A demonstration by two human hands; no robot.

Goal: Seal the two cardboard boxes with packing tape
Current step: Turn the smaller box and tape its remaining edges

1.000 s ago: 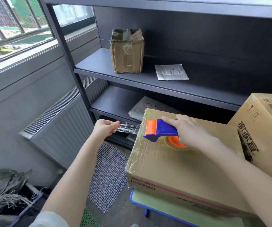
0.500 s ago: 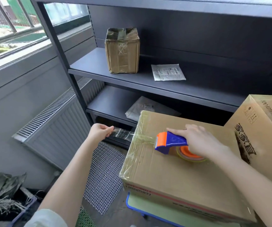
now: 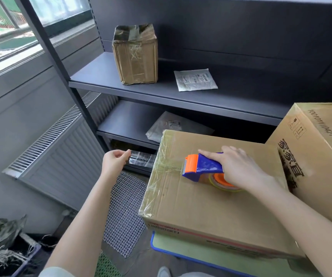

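A flat cardboard box (image 3: 211, 200) lies in front of me, its left edge wrapped in clear tape. A blue and orange tape dispenser (image 3: 203, 166) rests on the box top, and my right hand (image 3: 239, 168) grips it. To the left of the box, my left hand (image 3: 114, 161) pinches the free end of the clear tape strip (image 3: 142, 159), which stretches from my fingers over the box's left edge to the dispenser. A second, larger cardboard box (image 3: 321, 156) with printed characters stands tilted at the right, touching the first.
The flat box sits on a green board with a blue rim (image 3: 181, 250). Behind is a dark metal shelf unit (image 3: 161, 92) holding a small taped box (image 3: 136, 54) and white packets (image 3: 195, 79). A radiator (image 3: 61, 152) and mesh mat (image 3: 125, 212) lie at the left.
My right hand has drawn the dispenser rightward across the box top, paying out more tape. My left hand still holds the tape end beside the box's left edge.
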